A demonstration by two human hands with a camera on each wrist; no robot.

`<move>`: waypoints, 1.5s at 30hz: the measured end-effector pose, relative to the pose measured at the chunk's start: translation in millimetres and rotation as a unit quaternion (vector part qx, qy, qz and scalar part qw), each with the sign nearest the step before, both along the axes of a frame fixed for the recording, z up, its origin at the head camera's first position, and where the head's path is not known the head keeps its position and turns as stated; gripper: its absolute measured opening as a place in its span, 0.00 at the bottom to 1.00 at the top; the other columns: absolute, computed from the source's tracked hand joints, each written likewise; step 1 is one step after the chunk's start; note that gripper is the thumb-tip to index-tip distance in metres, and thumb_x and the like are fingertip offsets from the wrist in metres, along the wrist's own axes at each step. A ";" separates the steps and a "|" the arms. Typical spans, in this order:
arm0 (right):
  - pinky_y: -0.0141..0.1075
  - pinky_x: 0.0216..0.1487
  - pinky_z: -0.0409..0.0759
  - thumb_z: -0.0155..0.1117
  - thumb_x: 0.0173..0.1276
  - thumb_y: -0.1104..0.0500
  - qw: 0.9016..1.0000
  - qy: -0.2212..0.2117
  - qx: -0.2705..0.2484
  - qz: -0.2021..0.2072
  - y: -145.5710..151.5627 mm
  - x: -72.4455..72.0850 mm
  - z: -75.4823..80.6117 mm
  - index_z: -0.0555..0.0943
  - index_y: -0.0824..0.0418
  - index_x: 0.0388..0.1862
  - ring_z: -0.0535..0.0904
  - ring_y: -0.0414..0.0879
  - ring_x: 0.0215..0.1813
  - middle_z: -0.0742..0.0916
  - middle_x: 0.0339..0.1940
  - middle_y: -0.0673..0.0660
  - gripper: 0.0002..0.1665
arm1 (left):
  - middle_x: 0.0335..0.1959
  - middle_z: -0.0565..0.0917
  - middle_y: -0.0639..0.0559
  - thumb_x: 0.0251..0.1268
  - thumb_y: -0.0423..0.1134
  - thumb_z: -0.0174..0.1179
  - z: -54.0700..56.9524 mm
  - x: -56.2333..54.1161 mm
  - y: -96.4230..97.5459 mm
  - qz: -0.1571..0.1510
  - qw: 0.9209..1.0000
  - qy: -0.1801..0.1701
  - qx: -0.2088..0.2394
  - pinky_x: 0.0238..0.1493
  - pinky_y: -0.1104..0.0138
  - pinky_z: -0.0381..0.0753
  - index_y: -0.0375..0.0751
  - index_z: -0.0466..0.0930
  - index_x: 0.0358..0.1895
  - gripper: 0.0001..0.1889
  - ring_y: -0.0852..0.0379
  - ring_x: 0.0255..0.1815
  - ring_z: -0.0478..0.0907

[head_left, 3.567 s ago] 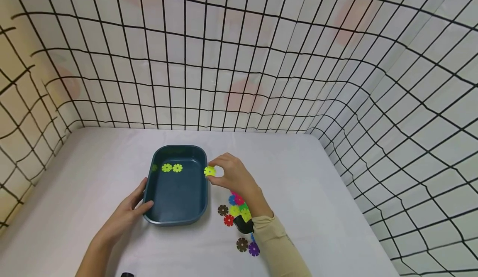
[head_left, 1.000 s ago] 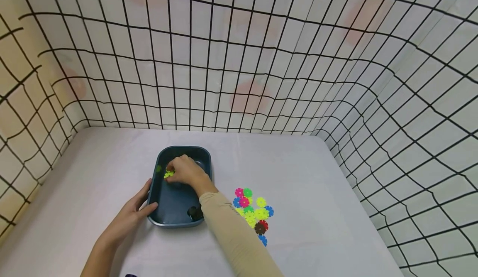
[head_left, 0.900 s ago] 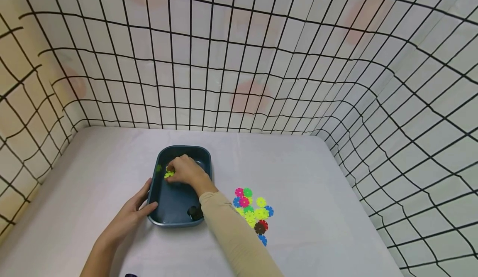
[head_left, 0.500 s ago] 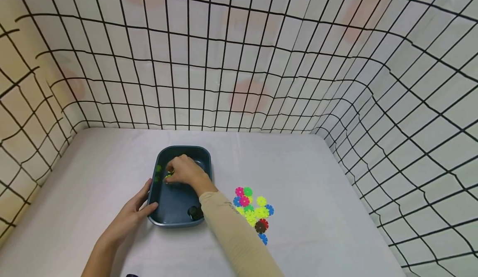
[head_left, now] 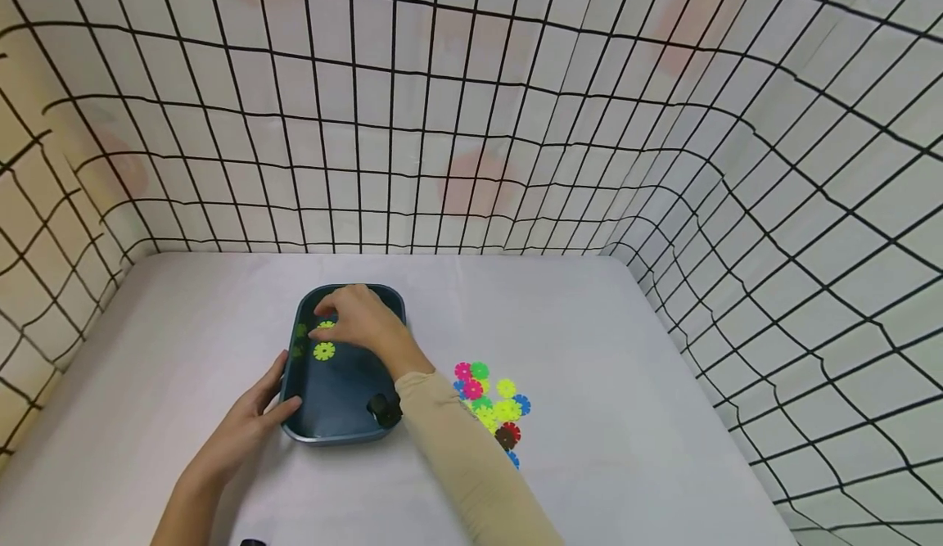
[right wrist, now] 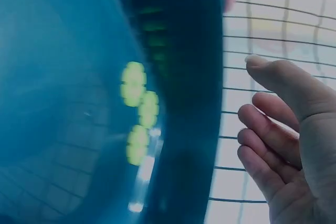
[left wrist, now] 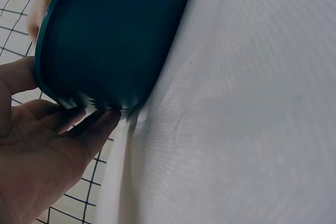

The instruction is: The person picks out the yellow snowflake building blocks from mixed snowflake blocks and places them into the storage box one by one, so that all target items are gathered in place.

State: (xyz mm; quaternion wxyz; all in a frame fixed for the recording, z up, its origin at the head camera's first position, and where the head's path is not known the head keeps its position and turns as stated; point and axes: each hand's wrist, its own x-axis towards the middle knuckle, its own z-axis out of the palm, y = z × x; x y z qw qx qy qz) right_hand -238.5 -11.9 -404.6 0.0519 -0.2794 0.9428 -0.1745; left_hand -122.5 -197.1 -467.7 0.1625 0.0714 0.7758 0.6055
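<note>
A dark blue tray (head_left: 335, 407) lies on the white cloth. My left hand (head_left: 246, 419) grips its left side, thumb over the rim; in the left wrist view the fingers of the left hand (left wrist: 42, 150) press its outer wall. Above the tray's far left part hovers my right hand (head_left: 361, 317), thumb and fingers parted around nothing. Below it lies a yellow snowflake disc (head_left: 324, 351), with more yellow partly hidden behind the fingers. The right wrist view shows three yellow discs (right wrist: 148, 109) close together along the tray wall, apart from the right hand (right wrist: 294, 135).
Right of the tray, a loose pile of snowflake discs (head_left: 507, 410) in several colours lies on the cloth, partly behind the right sleeve (head_left: 457, 448). A black wire grid (head_left: 412, 128) encloses the table's back and sides.
The right hand carried a pinched yellow snowflake disc from beside the tray into it, let go, and has now lifted slightly with fingers parted. The left hand kept its grip on the tray.
</note>
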 end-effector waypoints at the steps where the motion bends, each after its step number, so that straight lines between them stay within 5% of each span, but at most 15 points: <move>1: 0.24 0.55 0.78 0.68 0.62 0.41 1.000 0.007 -0.006 0.001 2.3 2.1 3.7 0.84 0.49 0.54 0.82 0.34 0.54 0.88 0.50 0.43 0.24 | 0.80 0.35 0.38 0.72 0.42 0.55 -0.3 0.7 -0.1 0.001 1.000 -0.001 0.000 0.71 0.31 0.38 0.43 0.32 0.79 0.45 0.30 0.79 0.31; 10: 0.27 0.56 0.77 0.71 0.61 0.45 0.995 0.075 -0.068 0.008 41.8 21.8 38.3 0.85 0.54 0.53 0.81 0.39 0.53 0.89 0.48 0.48 0.24 | 0.81 0.36 0.42 0.72 0.42 0.55 -3.0 1.6 0.4 0.009 1.000 -0.005 -0.009 0.72 0.33 0.40 0.45 0.34 0.79 0.44 0.32 0.79 0.32; 19: 0.36 0.53 0.81 0.75 0.57 0.50 0.976 0.172 -0.131 -0.005 101.4 32.9 36.7 0.87 0.59 0.46 0.83 0.44 0.49 0.90 0.42 0.53 0.20 | 0.80 0.35 0.41 0.72 0.41 0.55 -1.0 1.8 0.9 0.011 1.000 0.013 -0.007 0.72 0.33 0.39 0.44 0.33 0.79 0.44 0.31 0.79 0.32; 30: 0.36 0.51 0.84 0.79 0.53 0.55 0.962 0.205 -0.174 -0.054 158.8 66.2 1.2 0.87 0.60 0.44 0.84 0.45 0.47 0.90 0.41 0.53 0.20 | 0.81 0.35 0.41 0.72 0.41 0.55 -4.4 0.6 0.0 0.006 1.000 0.003 -0.018 0.71 0.31 0.42 0.48 0.32 0.79 0.44 0.31 0.79 0.32; 37: 0.38 0.52 0.85 0.79 0.52 0.56 0.961 0.181 -0.193 -0.077 181.5 88.8 -23.8 0.86 0.61 0.46 0.84 0.46 0.49 0.90 0.43 0.54 0.22 | 0.81 0.35 0.41 0.72 0.42 0.54 -2.5 -1.3 -1.3 0.004 1.000 0.012 -0.016 0.71 0.32 0.42 0.47 0.32 0.79 0.44 0.31 0.79 0.32; 45: 0.36 0.48 0.86 0.80 0.49 0.60 0.958 0.186 -0.204 -0.078 206.4 116.7 -67.0 0.86 0.63 0.43 0.86 0.46 0.46 0.90 0.40 0.54 0.21 | 0.80 0.35 0.42 0.72 0.41 0.54 -4.0 -2.0 -0.4 0.006 1.000 0.009 -0.010 0.71 0.33 0.41 0.46 0.32 0.79 0.44 0.31 0.79 0.32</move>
